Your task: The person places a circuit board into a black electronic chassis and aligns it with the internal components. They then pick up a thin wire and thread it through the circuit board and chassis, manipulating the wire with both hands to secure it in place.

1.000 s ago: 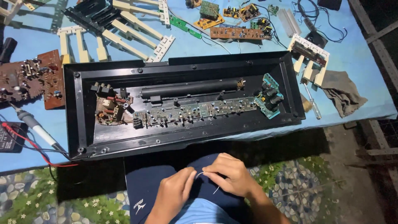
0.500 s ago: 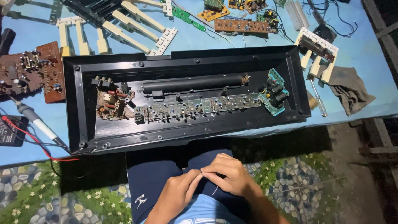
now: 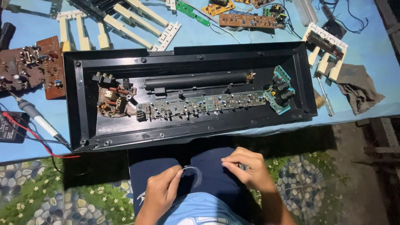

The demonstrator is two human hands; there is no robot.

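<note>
Fingers of the left hand (image 3: 160,191) and right hand (image 3: 246,168) are pinched shut on the two ends of a thin wire (image 3: 192,168), which arcs between them over the lap, below the table edge. Above lies an open black keyboard case (image 3: 83,125) with circuit boards (image 3: 200,104); a soldering iron (image 3: 37,118) rests at left, a screwdriver (image 3: 325,98) at right. Compared with one second ago, the hands have drawn apart.

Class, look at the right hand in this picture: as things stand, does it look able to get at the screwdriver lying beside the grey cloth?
Probably yes. The right hand sits over the lap, pinching a thin wire, and the screwdriver lies uncovered on the blue table's right side beside the grey cloth.
</note>
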